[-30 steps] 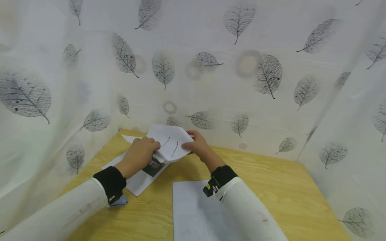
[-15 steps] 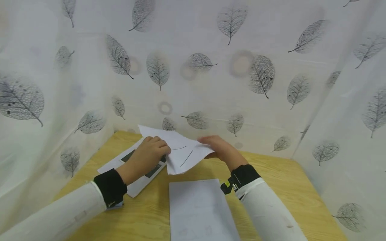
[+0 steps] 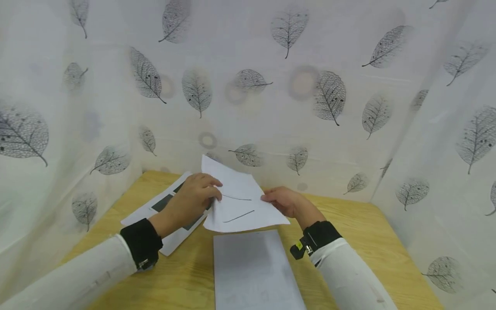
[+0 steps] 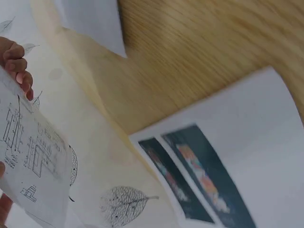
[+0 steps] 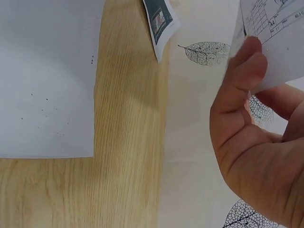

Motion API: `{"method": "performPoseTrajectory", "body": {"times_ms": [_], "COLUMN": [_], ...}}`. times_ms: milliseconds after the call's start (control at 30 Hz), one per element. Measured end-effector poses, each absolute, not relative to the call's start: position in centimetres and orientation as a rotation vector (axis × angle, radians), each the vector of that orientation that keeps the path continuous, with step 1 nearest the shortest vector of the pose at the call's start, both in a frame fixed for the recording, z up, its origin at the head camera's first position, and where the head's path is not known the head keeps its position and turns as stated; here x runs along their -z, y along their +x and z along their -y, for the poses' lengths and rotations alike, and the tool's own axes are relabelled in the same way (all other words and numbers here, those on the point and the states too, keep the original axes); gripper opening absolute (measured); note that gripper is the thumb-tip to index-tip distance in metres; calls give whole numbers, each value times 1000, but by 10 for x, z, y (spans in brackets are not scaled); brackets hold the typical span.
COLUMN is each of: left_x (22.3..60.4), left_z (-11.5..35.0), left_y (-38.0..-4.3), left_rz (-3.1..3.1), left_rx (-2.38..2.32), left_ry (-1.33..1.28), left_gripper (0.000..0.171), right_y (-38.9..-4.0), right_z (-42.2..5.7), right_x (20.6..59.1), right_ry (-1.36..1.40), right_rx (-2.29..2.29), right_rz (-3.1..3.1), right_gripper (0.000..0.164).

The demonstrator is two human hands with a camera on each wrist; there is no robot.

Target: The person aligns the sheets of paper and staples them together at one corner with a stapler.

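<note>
A white sheet of paper (image 3: 238,183) hangs raised and tilted between my two hands in the head view, two thin dark lines on its upper face. My left hand (image 3: 191,196) pinches its left edge. On the right edge, the thumb and fingers of my right hand (image 3: 288,201) hold it. Technical line drawings cover the underside of the sheet (image 4: 33,152) in the left wrist view. The right wrist view catches a corner of the paper (image 5: 280,61) between the right hand's (image 5: 256,137) fingers and thumb.
Just below the raised sheet, white paper (image 3: 253,271) lies on the wooden table (image 3: 186,280). Sheets printed with dark pictures (image 3: 170,247) lie at the left, partly behind the left hand. A leaf-patterned curtain (image 3: 232,116) encloses the table's back and sides.
The sheet has swung right and toward me, off the printed sheets and to just above the white paper, turning flatter. My right hand has moved right and lower with it. The view has shifted slightly.
</note>
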State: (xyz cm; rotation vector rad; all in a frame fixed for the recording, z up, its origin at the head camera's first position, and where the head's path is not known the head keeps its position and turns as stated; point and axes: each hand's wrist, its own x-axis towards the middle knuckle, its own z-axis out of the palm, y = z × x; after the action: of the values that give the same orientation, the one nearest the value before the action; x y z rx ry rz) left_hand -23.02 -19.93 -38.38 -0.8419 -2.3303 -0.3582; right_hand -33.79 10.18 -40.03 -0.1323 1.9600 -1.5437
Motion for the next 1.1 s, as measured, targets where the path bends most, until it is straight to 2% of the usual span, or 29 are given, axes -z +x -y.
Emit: {"method": "performPoseTrajectory", "body": {"times_ms": [133, 300, 467, 833, 1100], "left_x": [386, 385, 377, 366, 369], "left_z": [198, 195, 191, 180, 170], "left_y": [-235, -240, -241, -233, -210], "left_rz": [2449, 2551, 2444, 2488, 2624], "left_rx": [745, 1461, 2000, 1993, 2021], "left_ry": [-641, -267, 107, 196, 124], "left_gripper": [31, 52, 60, 57, 73], "right_y": [-336, -331, -323, -299, -270], "right_z": [-105, -109, -115, -125, -138], "right_x": [402, 399, 394, 384, 378], "right_ry": [-99, -68, -98, -190, -183], "right_rx": [1635, 1706, 1721, 1665, 1663], "right_rz": [-1979, -2018, -2056, -2154, -2211], "right_gripper": [38, 37, 36, 32, 29]}}
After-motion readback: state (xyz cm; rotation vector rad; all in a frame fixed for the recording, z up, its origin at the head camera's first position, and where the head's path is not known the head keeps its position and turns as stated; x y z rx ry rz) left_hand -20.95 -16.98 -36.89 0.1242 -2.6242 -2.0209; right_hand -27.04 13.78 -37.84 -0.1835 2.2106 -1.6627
